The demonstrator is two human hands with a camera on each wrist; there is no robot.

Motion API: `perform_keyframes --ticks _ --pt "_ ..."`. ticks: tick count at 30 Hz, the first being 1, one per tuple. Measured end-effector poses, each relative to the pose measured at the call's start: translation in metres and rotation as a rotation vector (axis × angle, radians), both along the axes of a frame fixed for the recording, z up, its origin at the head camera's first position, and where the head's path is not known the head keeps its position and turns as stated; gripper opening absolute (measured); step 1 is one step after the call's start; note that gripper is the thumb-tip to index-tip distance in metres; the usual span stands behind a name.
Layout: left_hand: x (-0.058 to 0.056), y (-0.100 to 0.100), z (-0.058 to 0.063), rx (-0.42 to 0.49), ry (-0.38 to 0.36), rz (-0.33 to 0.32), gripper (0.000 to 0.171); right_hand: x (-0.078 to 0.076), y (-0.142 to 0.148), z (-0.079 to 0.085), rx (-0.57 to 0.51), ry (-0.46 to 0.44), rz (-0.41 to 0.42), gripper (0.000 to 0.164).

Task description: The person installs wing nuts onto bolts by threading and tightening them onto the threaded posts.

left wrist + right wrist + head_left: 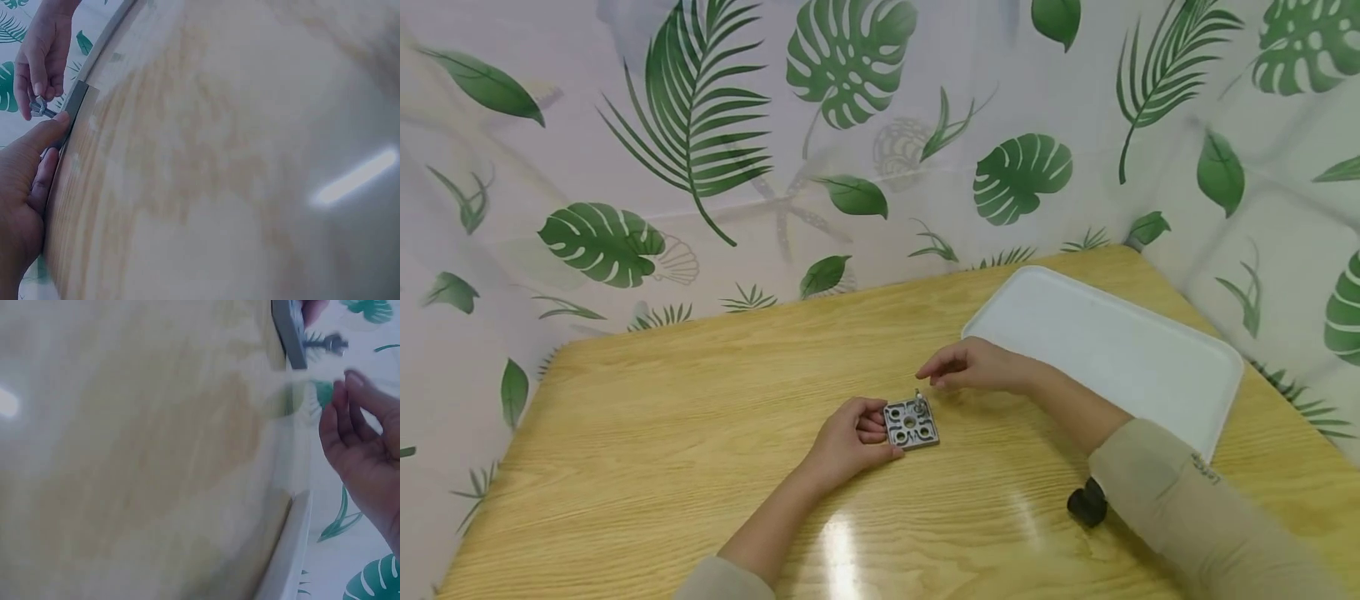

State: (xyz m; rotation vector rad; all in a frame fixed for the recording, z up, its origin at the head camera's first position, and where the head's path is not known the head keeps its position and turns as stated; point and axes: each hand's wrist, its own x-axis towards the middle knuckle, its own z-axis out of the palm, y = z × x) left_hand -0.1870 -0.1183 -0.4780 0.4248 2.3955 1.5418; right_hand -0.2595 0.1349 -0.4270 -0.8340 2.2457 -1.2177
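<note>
A square grey metal plate (911, 422) with several round holes lies on the table, its left side pinched by my left hand (844, 446) with the thumb at the near corner. From the plate's far right corner stands a small metal screw (328, 343) with a wing-shaped head. My right hand (973, 365) hovers just right of and beyond that corner, fingers loosely bent and thumb near them, with nothing in its grasp. A gap separates its fingertips from the screw in the right wrist view. In the left wrist view, the plate (76, 103) appears edge-on under the left thumb.
A white rectangular tray (1105, 350) lies at the right back of the wooden table (700, 425). Beneath my right forearm is a small black object (1087, 503), partly covered by the sleeve. Leaf-printed cloth (865, 158) hangs behind the table and along its sides.
</note>
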Motion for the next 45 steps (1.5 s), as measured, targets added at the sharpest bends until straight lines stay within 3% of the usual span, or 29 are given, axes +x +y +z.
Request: perform_keyframes --ticks 2,5,10,15,18,24,34,41,45 --pt "0.000 -0.001 0.000 -0.002 0.003 -0.005 0.068 -0.012 0.000 0.000 0.021 -0.050 0.133 0.030" --pt "0.001 -0.001 -0.001 0.001 0.011 -0.010 0.068 -0.023 -0.004 -0.002 0.027 -0.149 0.241 0.032" --pt "0.001 0.001 -0.004 0.007 0.015 -0.019 0.067 -0.030 -0.010 -0.011 -0.007 -0.251 0.269 0.028" --pt "0.000 0.000 -0.008 -0.001 0.035 -0.002 0.067 -0.030 -0.011 -0.018 -0.036 -0.202 0.236 0.024" --pt "-0.001 0.000 -0.007 0.006 0.042 -0.004 0.067 -0.025 -0.009 -0.022 -0.039 -0.161 0.164 0.021" --pt "-0.003 -0.002 -0.005 0.006 0.034 -0.005 0.066 -0.010 -0.006 -0.033 -0.121 -0.192 -0.003 0.022" --pt "-0.004 -0.004 -0.003 -0.005 0.037 -0.012 0.066 0.026 -0.019 -0.028 -0.143 -0.231 -0.279 0.016" --pt "-0.004 -0.003 -0.001 0.014 0.041 -0.011 0.066 0.050 -0.037 -0.019 -0.113 -0.229 -0.569 0.014" --pt "-0.004 -0.003 -0.002 0.011 0.037 -0.009 0.066 0.062 -0.048 -0.019 -0.160 -0.262 -0.706 0.015"
